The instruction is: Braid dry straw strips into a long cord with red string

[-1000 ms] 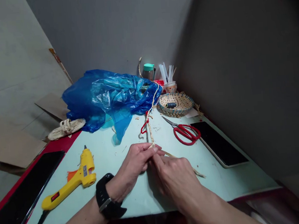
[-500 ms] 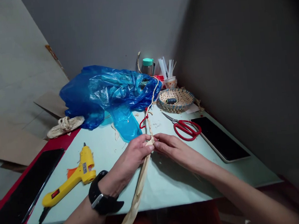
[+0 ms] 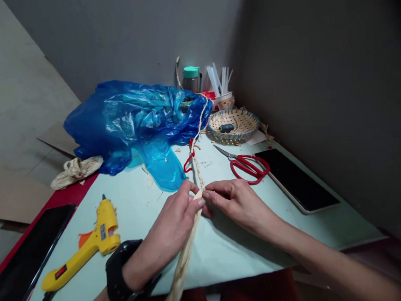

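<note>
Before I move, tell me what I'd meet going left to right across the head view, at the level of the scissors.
Cream slipper-shaped piece → blue plastic bag → braided cord → red-handled scissors → dark-screened device.

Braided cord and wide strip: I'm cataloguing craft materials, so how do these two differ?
The braided cord is narrow and knobbly, while the wide strip is smoother and unbraided. The braided cord runs away from the left hand and right hand to the blue bag; the wide strip runs toward the person, past the near edge of the table. Both are pale straw-coloured.
</note>
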A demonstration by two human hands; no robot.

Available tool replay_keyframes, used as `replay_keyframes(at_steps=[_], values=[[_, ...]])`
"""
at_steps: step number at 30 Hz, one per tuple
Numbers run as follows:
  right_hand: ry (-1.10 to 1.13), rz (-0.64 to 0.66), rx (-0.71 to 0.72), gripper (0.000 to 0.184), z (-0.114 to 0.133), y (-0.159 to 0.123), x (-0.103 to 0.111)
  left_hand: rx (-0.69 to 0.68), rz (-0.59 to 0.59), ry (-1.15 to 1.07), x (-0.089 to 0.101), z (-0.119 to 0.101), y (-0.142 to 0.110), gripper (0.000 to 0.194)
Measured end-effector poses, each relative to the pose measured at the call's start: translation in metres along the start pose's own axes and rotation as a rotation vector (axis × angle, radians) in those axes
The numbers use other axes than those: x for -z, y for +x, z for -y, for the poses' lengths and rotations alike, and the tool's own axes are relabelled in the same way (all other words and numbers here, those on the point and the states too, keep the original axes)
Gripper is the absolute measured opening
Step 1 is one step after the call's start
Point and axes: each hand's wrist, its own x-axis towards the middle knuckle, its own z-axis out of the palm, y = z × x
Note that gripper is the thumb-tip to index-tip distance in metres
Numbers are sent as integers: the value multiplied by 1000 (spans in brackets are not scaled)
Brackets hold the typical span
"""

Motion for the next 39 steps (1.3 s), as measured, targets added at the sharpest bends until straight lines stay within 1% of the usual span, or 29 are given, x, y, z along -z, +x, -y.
replay_keyframes(at_steps=[1,3,6,7,9,12,14,16,18,20,21,22,24,26,28,30,31,32,33,35,39], values=[[24,-8,-17,34,-1,0,0,-12,-8,41,1,-2,-1,12],[31,-39,-44,33,-2,0,0,-35,-68,158,2,-4,-2,19],[50,-60,-33,33,-4,0,-2,-101,-220,362,4,-7,-5,23],[68,-57,-26,34,-4,0,-3,-156,-270,425,3,-7,-7,23],[115,-49,-20,33,-5,1,-5,-319,-343,569,-1,-6,-11,24],[225,-18,-25,31,-7,2,-7,-586,-365,848,-13,-6,-16,24],[321,26,-40,30,-7,2,-6,-705,-366,1036,-25,-7,-17,24],[395,69,-67,30,-8,2,-4,-764,-390,1190,-37,-9,-16,25],[432,94,-96,31,-9,2,-3,-783,-415,1293,-48,-9,-13,26],[453,102,-108,30,-10,3,-3,-787,-409,1341,-54,-9,-12,26],[463,106,-107,29,-11,3,-3,-785,-392,1338,-54,-9,-13,27],[471,108,-106,29,-11,3,-4,-770,-363,1305,-51,-9,-14,27],[469,108,-92,30,-12,3,-4,-688,-293,1119,-41,-10,-18,21],[428,91,-63,30,-13,3,-5,-522,-240,829,-24,-12,-20,18],[358,67,-32,29,-14,2,-5,-298,-244,579,-9,-12,-17,25],[282,52,-16,28,-14,1,-6,-131,-162,366,1,-10,-11,20],[247,46,-12,28,-14,1,-6,-85,-106,263,3,-8,-7,15],[213,38,-5,28,-13,0,-6,-60,-61,170,4,-6,-3,13],[176,27,5,28,-13,-1,-5,-44,-24,89,4,-3,1,16],[86,0,32,29,-9,-3,-4,-28,12,-27,2,2,6,22],[-67,-17,74,26,-2,-8,-1,1,91,-131,2,6,9,22]])
